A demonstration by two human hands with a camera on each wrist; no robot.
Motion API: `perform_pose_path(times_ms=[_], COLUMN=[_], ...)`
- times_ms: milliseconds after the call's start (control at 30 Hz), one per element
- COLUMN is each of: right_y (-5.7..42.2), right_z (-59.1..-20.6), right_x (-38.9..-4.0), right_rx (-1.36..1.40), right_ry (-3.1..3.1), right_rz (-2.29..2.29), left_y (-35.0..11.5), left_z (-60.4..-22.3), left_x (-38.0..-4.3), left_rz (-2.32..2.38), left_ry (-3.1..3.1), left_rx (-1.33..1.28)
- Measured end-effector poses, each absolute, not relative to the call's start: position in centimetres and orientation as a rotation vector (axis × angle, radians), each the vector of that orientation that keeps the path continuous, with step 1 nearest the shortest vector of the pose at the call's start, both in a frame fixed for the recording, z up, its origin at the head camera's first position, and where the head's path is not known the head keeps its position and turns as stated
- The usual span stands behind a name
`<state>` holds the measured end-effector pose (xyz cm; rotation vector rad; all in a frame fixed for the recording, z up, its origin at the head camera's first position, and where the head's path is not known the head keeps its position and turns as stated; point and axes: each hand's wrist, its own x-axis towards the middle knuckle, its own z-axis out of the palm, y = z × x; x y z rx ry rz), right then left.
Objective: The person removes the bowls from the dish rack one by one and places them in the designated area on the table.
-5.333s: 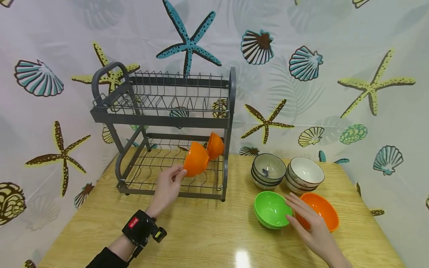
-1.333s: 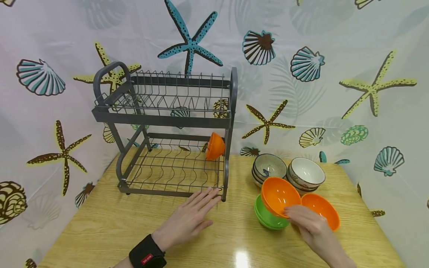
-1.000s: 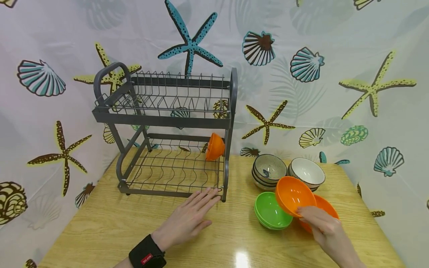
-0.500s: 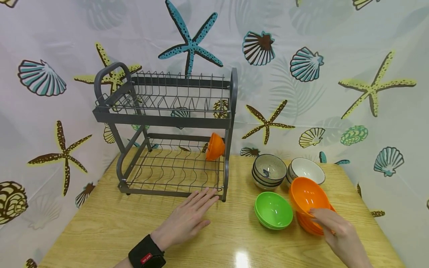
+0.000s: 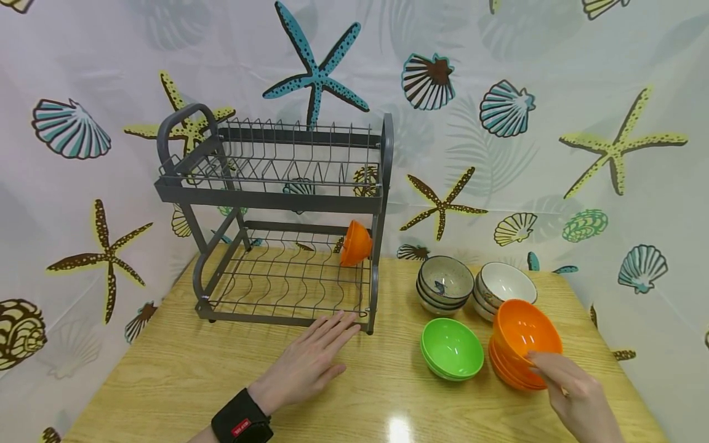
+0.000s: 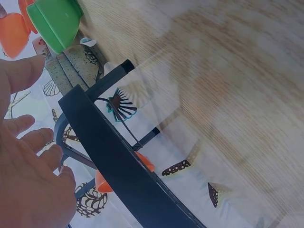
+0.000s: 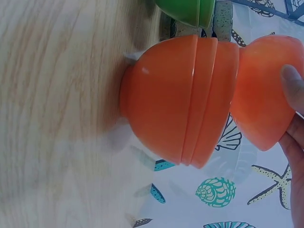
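Note:
My right hand pinches the rim of an orange bowl, tilted just over a stack of orange bowls. In the right wrist view the held bowl meets the top of the nested stack. My left hand lies flat, fingers straight and holding nothing, by the front edge of the dark dish rack. Left of the orange stack stand nested green bowls. One more orange bowl leans on edge at the right end of the rack's lower tier.
Behind the green bowls stands a stack of grey speckled bowls. White patterned bowls are stacked beside it. The wooden table runs back to a cloth printed with shells and starfish.
Earlier, the left hand held an orange bowl at the rack; the right hand now has an orange bowl and has carried it rightward over the orange stack. Lately the left hand has stayed put.

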<state>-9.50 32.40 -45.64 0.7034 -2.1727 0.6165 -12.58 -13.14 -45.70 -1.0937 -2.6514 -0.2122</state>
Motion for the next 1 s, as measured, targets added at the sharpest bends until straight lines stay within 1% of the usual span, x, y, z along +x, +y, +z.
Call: perform_pose_path(times_ms=[200,1000], right_y=[32.8,34.1], right_z=[-46.2,-49.0], right_x=[-9.3,-9.2], right_rx=[0.655,0.627], right_ry=[-2.187,-2.203], right_rz=[0.605,0.586], left_y=[-13.2,-13.3], left_z=[-45.8,-46.0], left_x=[-12.6,-12.6], left_rz=[-0.218,-0.221], left_ry=[-2.653,-2.68], left_rx=[-1.093,-1.092])
